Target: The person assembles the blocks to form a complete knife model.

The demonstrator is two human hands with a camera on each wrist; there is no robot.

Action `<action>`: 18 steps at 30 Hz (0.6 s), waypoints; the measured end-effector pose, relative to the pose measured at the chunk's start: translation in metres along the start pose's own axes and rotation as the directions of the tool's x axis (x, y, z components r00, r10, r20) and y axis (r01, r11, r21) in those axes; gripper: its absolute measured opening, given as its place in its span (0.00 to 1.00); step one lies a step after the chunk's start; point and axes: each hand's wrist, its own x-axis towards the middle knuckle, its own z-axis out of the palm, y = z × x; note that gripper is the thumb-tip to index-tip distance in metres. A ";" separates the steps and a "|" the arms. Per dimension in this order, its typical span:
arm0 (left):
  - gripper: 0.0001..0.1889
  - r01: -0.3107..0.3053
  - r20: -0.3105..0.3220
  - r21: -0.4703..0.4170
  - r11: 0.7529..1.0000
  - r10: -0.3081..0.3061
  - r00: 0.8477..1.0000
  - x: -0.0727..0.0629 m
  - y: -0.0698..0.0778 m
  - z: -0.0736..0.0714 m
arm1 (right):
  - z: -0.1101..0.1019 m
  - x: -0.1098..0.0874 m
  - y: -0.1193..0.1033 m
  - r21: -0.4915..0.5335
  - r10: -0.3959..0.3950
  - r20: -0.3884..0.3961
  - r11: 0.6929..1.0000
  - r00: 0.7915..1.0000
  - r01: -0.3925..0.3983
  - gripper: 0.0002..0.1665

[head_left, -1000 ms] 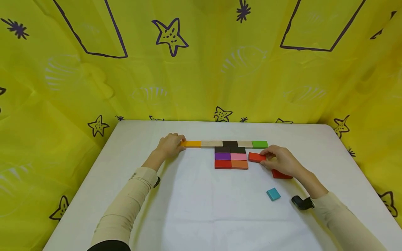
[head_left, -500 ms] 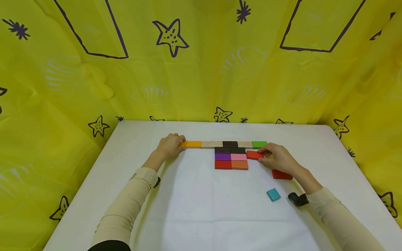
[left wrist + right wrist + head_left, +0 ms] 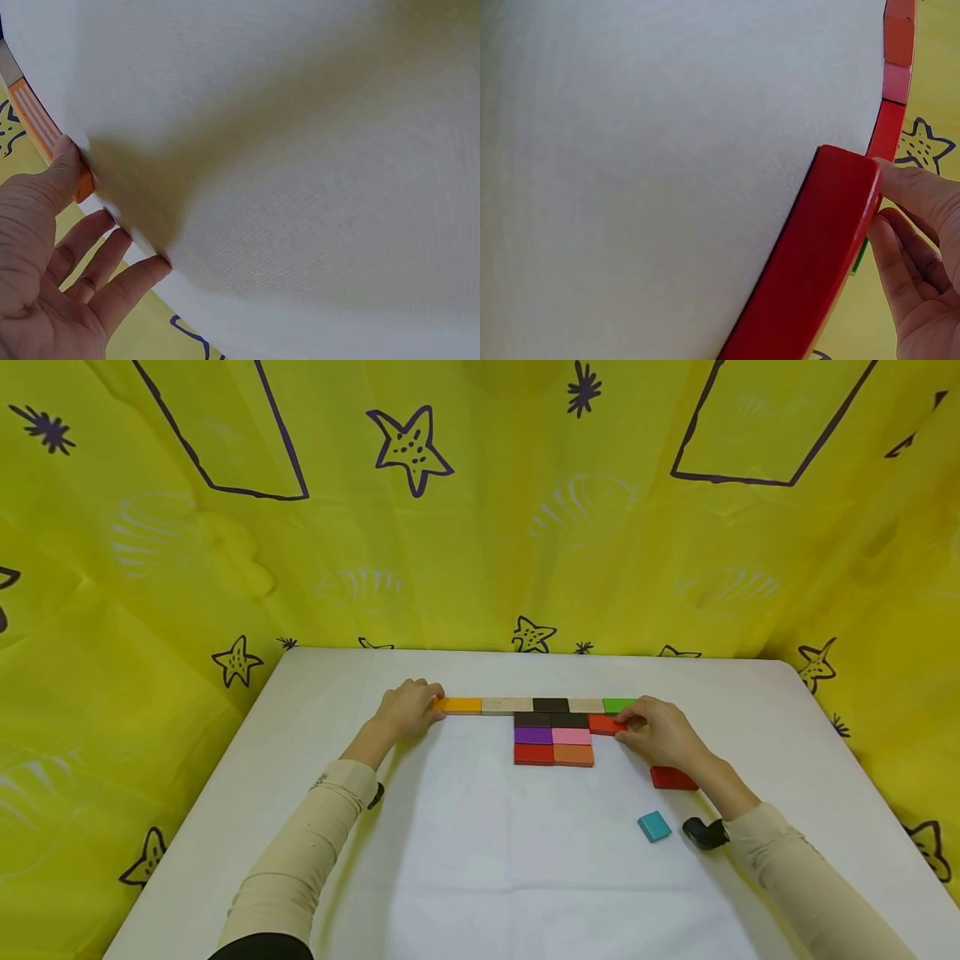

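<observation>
My left hand (image 3: 408, 708) pinches the left end of a yellow-orange wooden block (image 3: 461, 706), thumb in front of it; the left wrist view shows the other fingertips on the tabletop. That block begins a back row, followed by a pale wood block (image 3: 507, 705), a dark brown one (image 3: 551, 705), another pale one (image 3: 586, 705) and a green one (image 3: 617, 704). My right hand (image 3: 663, 735) grips the right end of a red block (image 3: 604, 724). This red block lies just in front of the green one, its left end against the dark second row.
Under the row's middle sit dark, purple (image 3: 533, 736), pink (image 3: 572, 737), red (image 3: 534, 754) and orange (image 3: 573, 755) blocks. Another red block (image 3: 672, 778) lies below my right hand. A turquoise block (image 3: 654, 826) rests nearer on the white table (image 3: 480, 868).
My right hand has slid the red block leftward and back until it sits against the dark block and the row. The left hand has stayed at the yellow-orange block.
</observation>
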 end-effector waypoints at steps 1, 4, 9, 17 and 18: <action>0.17 0.000 0.000 0.001 1.000 0.000 1.000 0.000 0.000 0.000 | 0.000 0.000 0.000 0.002 0.006 -0.002 1.000 1.000 -0.006 0.11; 0.17 0.002 0.004 0.003 1.000 -0.002 1.000 0.000 0.001 -0.001 | 0.001 0.001 -0.001 0.003 0.013 -0.009 1.000 1.000 -0.013 0.11; 0.17 0.004 0.008 0.002 1.000 -0.004 1.000 -0.001 0.001 -0.001 | 0.001 0.002 -0.002 0.004 -0.008 -0.024 1.000 1.000 0.008 0.10; 0.17 0.003 0.010 0.005 1.000 -0.003 1.000 -0.002 0.002 -0.002 | 0.000 0.001 -0.004 0.011 0.009 -0.014 1.000 1.000 -0.009 0.11; 0.17 0.002 0.011 0.007 1.000 -0.002 1.000 -0.001 0.002 -0.002 | 0.000 0.000 -0.004 0.017 0.016 -0.007 1.000 1.000 -0.016 0.11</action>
